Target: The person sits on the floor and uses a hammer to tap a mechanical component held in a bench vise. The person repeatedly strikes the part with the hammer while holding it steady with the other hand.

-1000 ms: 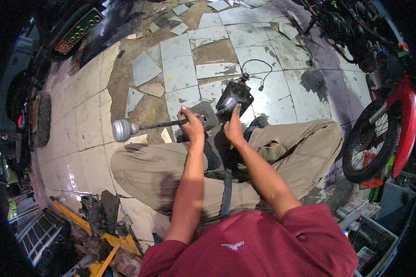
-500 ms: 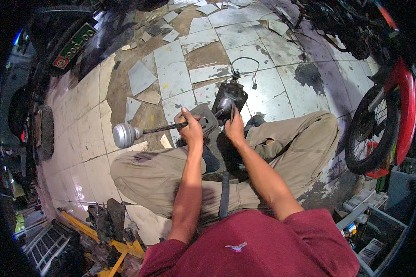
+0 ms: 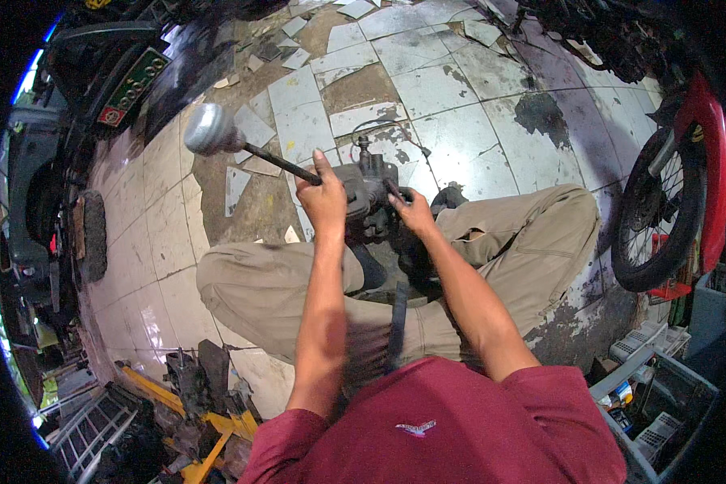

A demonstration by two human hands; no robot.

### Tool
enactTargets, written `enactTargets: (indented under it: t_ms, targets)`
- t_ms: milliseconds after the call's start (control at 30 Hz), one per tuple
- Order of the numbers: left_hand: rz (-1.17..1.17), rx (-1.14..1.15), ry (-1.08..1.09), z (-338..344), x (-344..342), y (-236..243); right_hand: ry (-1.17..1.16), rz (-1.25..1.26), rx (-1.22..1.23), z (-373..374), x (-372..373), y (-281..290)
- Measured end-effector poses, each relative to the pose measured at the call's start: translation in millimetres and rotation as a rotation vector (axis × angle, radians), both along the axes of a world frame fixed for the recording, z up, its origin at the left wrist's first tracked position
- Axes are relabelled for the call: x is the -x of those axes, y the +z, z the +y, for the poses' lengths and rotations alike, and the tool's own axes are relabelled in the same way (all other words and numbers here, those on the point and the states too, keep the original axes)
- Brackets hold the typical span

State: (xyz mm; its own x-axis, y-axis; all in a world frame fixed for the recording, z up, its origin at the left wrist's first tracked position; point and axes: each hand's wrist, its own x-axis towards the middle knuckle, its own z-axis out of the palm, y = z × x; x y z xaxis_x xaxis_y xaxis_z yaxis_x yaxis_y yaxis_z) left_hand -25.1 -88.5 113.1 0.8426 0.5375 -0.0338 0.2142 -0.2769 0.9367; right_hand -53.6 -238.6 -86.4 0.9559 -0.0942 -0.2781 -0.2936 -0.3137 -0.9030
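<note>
A dark gear lever assembly [image 3: 373, 181] is held above my lap, with a silver rounded knob [image 3: 210, 131] at the far left end of its black rod [image 3: 276, 161]. My left hand [image 3: 325, 198] is closed around the rod near the housing, thumb pointing up and away. Closed on the housing's right side is my right hand [image 3: 414, 211]; whether a small part is also between its fingers I cannot make out. A thin black cable [image 3: 418, 145] loops out beyond the housing. The underside of the assembly is hidden.
Broken white tiles [image 3: 298, 105] and bare patches cover the floor ahead. A red motorcycle's front wheel [image 3: 657, 210] stands at right, a vehicle with a green plate [image 3: 133, 87] at far left. A yellow metal frame [image 3: 157, 391] lies near left, a grey crate [image 3: 661, 403] near right.
The knob end has swung up and away from me. The assembly has turned and tipped, so its flat housing now shows from another side. Both hands keep hold.
</note>
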Motion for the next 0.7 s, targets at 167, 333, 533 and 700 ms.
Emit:
enactTargets:
  t_ms: [167,333,533,700]
  targets:
    - [-0.093,0.091,0.112,36,-2,-27,-0.128,0.042,-0.116,-10,-15,12]
    - [-0.213,0.194,0.093,48,10,-35,-0.109,-0.086,-0.115,5,-18,2]
    - [-0.297,0.384,0.0,63,16,-43,0.085,-0.204,0.127,22,-11,4]
    - [-0.188,0.371,0.088,63,16,-38,0.224,-0.216,0.195,14,-25,14]
